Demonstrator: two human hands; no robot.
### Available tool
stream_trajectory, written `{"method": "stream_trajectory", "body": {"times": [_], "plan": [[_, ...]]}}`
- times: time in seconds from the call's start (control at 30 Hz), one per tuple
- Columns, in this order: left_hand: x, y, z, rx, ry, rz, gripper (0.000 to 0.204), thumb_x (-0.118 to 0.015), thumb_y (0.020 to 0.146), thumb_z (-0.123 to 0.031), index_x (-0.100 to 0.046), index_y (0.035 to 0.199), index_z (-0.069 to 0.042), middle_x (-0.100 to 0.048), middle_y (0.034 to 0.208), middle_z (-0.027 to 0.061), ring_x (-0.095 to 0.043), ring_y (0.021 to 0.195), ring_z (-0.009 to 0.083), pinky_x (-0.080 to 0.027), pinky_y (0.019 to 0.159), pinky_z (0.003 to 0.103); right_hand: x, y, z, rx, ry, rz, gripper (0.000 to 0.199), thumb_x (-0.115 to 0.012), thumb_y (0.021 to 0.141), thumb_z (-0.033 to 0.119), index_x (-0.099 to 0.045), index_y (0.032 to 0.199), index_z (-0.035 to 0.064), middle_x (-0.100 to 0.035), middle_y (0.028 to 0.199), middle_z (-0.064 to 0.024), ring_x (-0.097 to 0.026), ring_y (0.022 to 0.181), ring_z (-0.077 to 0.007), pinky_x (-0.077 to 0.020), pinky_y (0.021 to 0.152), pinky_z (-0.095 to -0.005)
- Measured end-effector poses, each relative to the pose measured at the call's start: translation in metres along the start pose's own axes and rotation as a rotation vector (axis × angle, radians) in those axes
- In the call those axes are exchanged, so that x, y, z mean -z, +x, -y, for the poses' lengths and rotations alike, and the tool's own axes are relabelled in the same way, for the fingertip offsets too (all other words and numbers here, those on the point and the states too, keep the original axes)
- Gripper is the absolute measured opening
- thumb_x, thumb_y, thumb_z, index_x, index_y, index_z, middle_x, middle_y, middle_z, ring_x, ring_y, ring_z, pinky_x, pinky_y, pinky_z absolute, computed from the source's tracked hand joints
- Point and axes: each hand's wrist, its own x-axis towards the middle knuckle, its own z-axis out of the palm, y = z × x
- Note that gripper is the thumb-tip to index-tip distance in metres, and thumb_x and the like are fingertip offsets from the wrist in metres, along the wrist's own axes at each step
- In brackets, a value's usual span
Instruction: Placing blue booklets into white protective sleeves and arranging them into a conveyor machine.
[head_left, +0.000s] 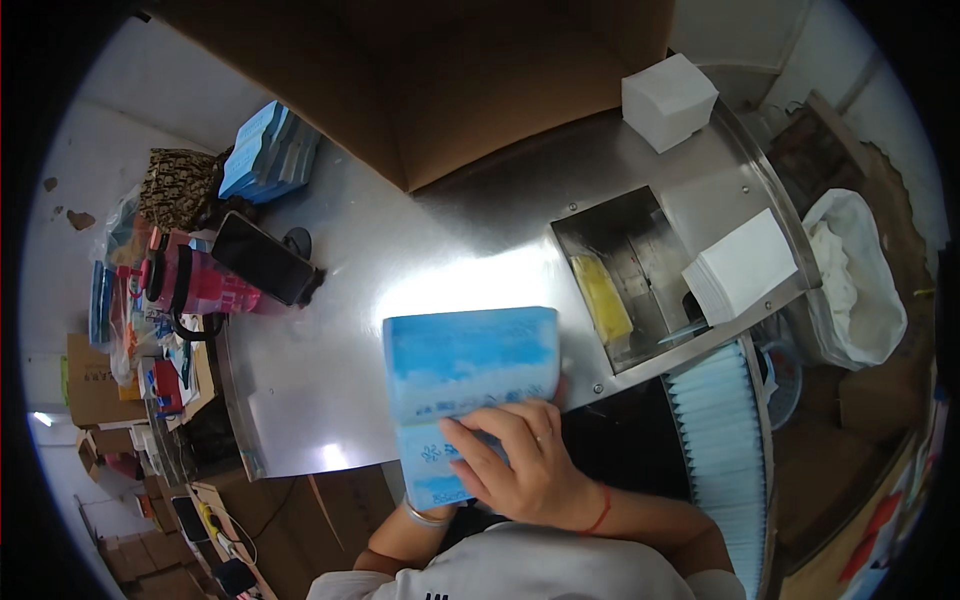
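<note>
A blue-and-white printed packet (470, 360) is held up in front of me, over the near edge of the metal table. My left hand (438, 512) supports it from behind and below. The packet covers most of that hand, and a metal bracelet shows at the wrist. My right hand (525, 460) lies across the packet's lower right part, its bent fingers closed against the printed face. A ring is on one finger and a red string circles the wrist.
Beyond the metal table (300, 390) stands a large cardboard box (480, 120). At right are a recess with a yellow piece (601, 300), white stacks (745, 265), a white block (670, 100) and a row of pale blue packs (720, 430). At left sit a phone (262, 258), a pink bottle (205, 283) and blue packets (265, 155).
</note>
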Motion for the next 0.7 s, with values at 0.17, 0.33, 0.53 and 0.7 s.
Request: {"method": "stream_trajectory", "body": {"times": [0.17,0.33,0.53,0.7], "plan": [[0.010,0.014,0.020,0.036,0.034,0.069,0.081,-0.039,0.093,-0.068,-0.025,0.154,-0.017,-0.022,0.155,0.0282,-0.042,0.132,0.0413,-0.037,0.107,0.060,0.005,-0.013,0.017,-0.080,0.029,-0.035,0.049,-0.073,0.085,0.033,-0.061,0.123,0.0042,-0.051,0.115,-0.0105,-0.049,0.103,-0.0261,-0.0403,0.092,-0.0403],[-0.005,0.014,0.029,-0.055,0.277,-0.036,0.070,-0.040,0.099,-0.056,-0.027,0.153,-0.013,-0.031,0.152,0.0265,-0.046,0.129,0.0359,-0.042,0.108,0.046,0.021,-0.006,0.007,-0.176,0.315,0.023,0.050,-0.079,0.080,0.034,-0.058,0.116,0.0051,-0.053,0.104,-0.0097,-0.049,0.101,-0.0274,-0.0409,0.091,-0.0417],[-0.008,0.008,0.030,0.006,0.587,-0.186,0.076,-0.045,0.096,-0.058,-0.029,0.151,-0.008,-0.034,0.149,0.0275,-0.050,0.124,0.0349,-0.046,0.102,0.041,0.035,0.002,-0.001,-0.157,0.489,0.214,0.039,-0.082,0.076,0.029,-0.059,0.099,0.0070,-0.055,0.083,-0.0031,-0.056,0.082,-0.0220,-0.0444,0.080,-0.0395],[-0.016,0.019,0.033,0.150,0.901,-0.288,0.078,-0.042,0.095,-0.063,-0.035,0.148,-0.006,-0.038,0.146,0.0293,-0.054,0.117,0.0380,-0.048,0.100,0.044,0.037,-0.002,-0.005,-0.179,0.487,0.191,0.018,-0.078,0.080,0.016,-0.064,0.089,0.0086,-0.053,0.084,-0.0046,-0.056,0.067,-0.0194,-0.0465,0.063,-0.0289]]}}
